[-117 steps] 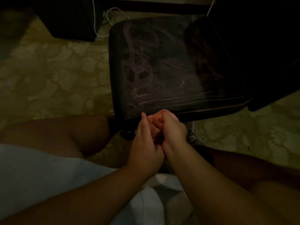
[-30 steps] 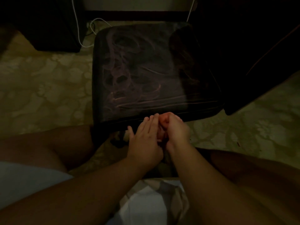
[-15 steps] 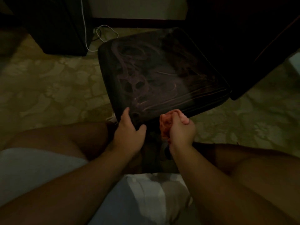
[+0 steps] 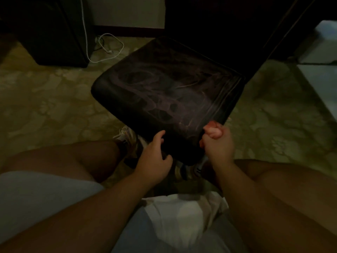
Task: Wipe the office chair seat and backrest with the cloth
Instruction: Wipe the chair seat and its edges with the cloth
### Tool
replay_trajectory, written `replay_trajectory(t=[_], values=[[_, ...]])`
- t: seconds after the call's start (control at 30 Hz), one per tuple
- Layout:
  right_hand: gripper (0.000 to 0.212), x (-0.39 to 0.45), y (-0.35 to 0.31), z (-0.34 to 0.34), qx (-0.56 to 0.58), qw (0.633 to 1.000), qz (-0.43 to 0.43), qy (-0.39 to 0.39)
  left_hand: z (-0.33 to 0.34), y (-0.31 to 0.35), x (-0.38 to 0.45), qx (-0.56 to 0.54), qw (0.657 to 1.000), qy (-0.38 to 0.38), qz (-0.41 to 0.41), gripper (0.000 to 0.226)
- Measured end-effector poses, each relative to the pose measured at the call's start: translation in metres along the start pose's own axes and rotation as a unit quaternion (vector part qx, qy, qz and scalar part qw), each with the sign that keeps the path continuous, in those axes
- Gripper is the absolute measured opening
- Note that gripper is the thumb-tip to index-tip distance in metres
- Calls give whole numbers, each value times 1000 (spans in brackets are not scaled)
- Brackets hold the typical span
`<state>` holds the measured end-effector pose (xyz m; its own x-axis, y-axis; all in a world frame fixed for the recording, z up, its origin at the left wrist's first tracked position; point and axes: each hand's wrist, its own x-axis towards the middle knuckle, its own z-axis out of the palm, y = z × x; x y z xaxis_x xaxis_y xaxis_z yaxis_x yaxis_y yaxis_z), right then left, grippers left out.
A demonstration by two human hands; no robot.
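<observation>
The right hand (image 4: 218, 143) is balled tight around a small pinkish cloth (image 4: 213, 132), the wad bulging out above the curled fingers, and it sits against the near right edge of the office chair seat (image 4: 164, 99). The left hand (image 4: 155, 157) grips the seat's near corner: its thumb lies along the top surface and its fingers seem to hook under the edge, though the light is too dim to be sure how far they wrap.

The seat is dark and glossy, turned so one corner points toward the person, and pale swirled streaks run across its surface. The backrest (image 4: 237, 30) rises at the seat's far right side as a dark mass, with little detail visible.

Bare knees flank the hands on either side, with light shorts (image 4: 36, 194) and a pale shirt hem (image 4: 182, 216) below them. The patterned floor (image 4: 45, 99) spreads around the chair. A white cable (image 4: 107, 50) loops on it near dark furniture (image 4: 45, 30) at the upper left.
</observation>
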<state>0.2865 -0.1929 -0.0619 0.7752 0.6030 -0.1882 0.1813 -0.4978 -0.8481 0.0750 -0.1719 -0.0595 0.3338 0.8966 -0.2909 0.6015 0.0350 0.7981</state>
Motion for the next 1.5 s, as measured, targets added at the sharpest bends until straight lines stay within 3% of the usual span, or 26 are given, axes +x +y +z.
replay_trajectory(t=[0.13,0.23,0.33,0.43,0.5,0.57,0.63,0.77,0.83,0.93,1.03,1.2,1.33,1.4,1.5], values=[[55,25,14,-4,-23,998,-27,50,-8,-5,9,121,990,9,64,78],[56,28,12,-9,-138,984,-106,45,-6,-3,26,180,981,-11,67,77],[67,7,13,2,-287,934,-212,-9,9,1,38,175,982,-50,44,78],[57,3,16,7,-342,891,-293,-47,22,-1,40,198,976,-71,56,75],[43,25,14,0,-306,910,-279,3,22,-4,42,200,973,-91,64,71],[41,52,7,-11,-248,947,-190,68,18,-7,45,203,969,-115,77,69],[42,63,-1,-13,-237,961,-116,87,18,-2,45,202,967,-127,93,68],[34,55,7,-6,-297,925,-236,10,27,20,43,192,967,-129,108,63],[23,67,5,-14,-289,928,-235,10,23,23,46,191,967,-120,115,62],[40,96,-16,-33,-234,963,-120,52,1,17,57,214,965,-74,133,59],[57,108,-26,-38,-261,963,-46,45,-25,7,69,224,967,-6,122,57],[41,109,-11,-41,-332,932,-140,-44,-53,-16,83,228,965,104,82,65],[41,134,-29,-31,-311,944,-100,40,-68,-22,100,238,957,158,49,75],[44,124,-33,-13,-323,935,-133,55,-73,-23,109,231,956,181,26,78],[40,98,-18,-1,-345,900,-263,-50,-82,-28,125,196,953,230,-34,78]])
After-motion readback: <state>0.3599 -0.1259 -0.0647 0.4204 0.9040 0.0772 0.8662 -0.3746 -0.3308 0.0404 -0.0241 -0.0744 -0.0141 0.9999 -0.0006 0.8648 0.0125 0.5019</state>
